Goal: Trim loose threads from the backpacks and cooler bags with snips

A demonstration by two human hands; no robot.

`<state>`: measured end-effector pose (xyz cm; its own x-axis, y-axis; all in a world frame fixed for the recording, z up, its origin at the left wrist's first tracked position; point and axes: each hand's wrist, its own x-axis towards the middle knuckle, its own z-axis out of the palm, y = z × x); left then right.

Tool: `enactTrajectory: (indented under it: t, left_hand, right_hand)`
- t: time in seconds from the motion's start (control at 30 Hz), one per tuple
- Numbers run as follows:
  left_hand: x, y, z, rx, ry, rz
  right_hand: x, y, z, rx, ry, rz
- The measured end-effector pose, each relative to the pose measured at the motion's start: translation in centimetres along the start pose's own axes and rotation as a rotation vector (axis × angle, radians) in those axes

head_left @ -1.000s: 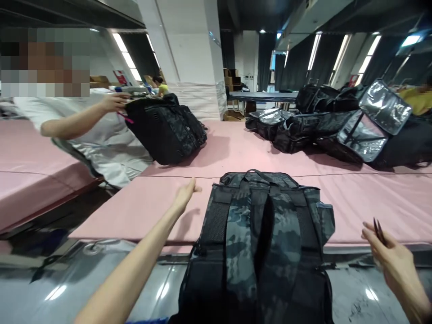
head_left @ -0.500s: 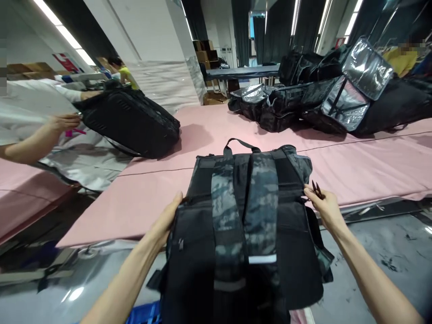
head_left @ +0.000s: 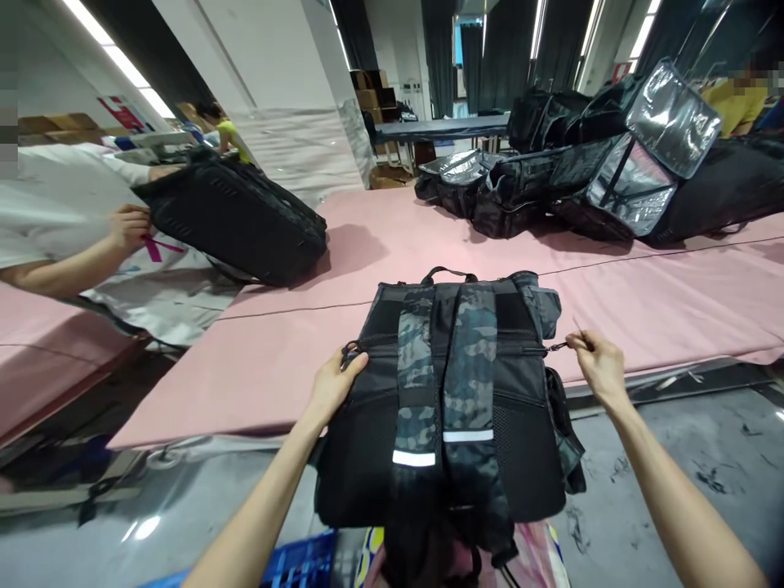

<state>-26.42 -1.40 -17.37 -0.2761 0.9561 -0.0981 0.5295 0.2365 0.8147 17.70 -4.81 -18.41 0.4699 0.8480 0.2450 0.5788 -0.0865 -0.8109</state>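
A black backpack (head_left: 361, 457) with dark camouflage shoulder straps (head_left: 418, 351) lies with its strap side up, over the table's front edge. My left hand (head_left: 340, 380) is closed around its left edge, thumb on top, beside a small dark loop. At the right side, my right hand (head_left: 599, 366) pinches the end of a short dark cord with a small clip (head_left: 556, 347), stretched out from the bag's side. Part of a dark pointed tool, like thread snips, shows at the right fingers. A carry handle (head_left: 450, 271) stands up at the bag's far end.
A pink-covered table (head_left: 380, 237) stretches across. At left, a person in a white shirt (head_left: 67, 196) handles another black bag (head_left: 238, 220). Several dark bags with silver lining (head_left: 637, 188) are piled at the right back. A blue crate (head_left: 300, 563) stands below.
The backpack has shifted slightly away from me and lies flatter. My right hand has drawn the cord outward from the bag's side. My left hand now shows its thumb over the edge.
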Motion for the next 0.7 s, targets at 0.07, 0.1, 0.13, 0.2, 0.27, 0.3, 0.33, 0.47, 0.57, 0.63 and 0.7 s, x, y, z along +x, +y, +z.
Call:
enactTrajectory:
  t: [0.07, 0.1, 0.13, 0.2, 0.27, 0.3, 0.33, 0.47, 0.57, 0.63, 0.7]
  left_hand:
    - [0.4, 0.2, -0.1, 0.032, 0.007, 0.03]
    - [0.4, 0.5, -0.3, 0.037, 0.001, 0.042]
    - [0.2, 1.1, -0.5, 0.044, 0.015, 0.059]
    - [-1.1, 3.2, -0.7, 0.085, 0.146, 0.171]
    - [-3.5, 6.6, 0.2, 0.186, 0.345, 0.433]
    - [-5.1, 8.5, 1.3, 0.236, 0.389, 0.619]
    - [-6.6, 10.3, 2.8, 0.311, 0.335, 0.811]
    - [-10.5, 15.4, 10.9, 0.565, 0.058, 1.277]
    - [-10.1, 15.6, 15.1, 0.688, -0.023, 1.269]
    - [-9.3, 15.0, 16.1, 0.693, -0.039, 1.23]
    - [-8.7, 14.6, 16.2, 0.682, -0.039, 1.231]
  right_hand:
    - [0.5, 1.3, 0.4, -0.049, -0.034, 0.013]
    - [0.5, 2.0, 0.6, -0.064, -0.054, 0.018]
    - [0.4, 2.6, 0.7, -0.074, -0.066, 0.019]
    - [0.0, 3.3, 0.3, -0.099, -0.053, 0.019]
    - [-0.5, 3.3, -0.6, -0.134, -0.014, 0.018]
    - [-0.8, 3.0, -1.1, -0.161, 0.002, 0.009]
    - [-1.1, 2.6, -1.5, -0.192, 0.01, -0.009]
    - [-2.7, 1.1, -2.0, -0.28, -0.009, -0.167]
    - [-3.9, 1.0, -1.6, -0.223, -0.04, -0.345]
    - [-4.3, 1.2, -1.4, -0.182, -0.049, -0.472]
    - [-4.4, 1.3, -1.3, -0.154, -0.03, -0.584]
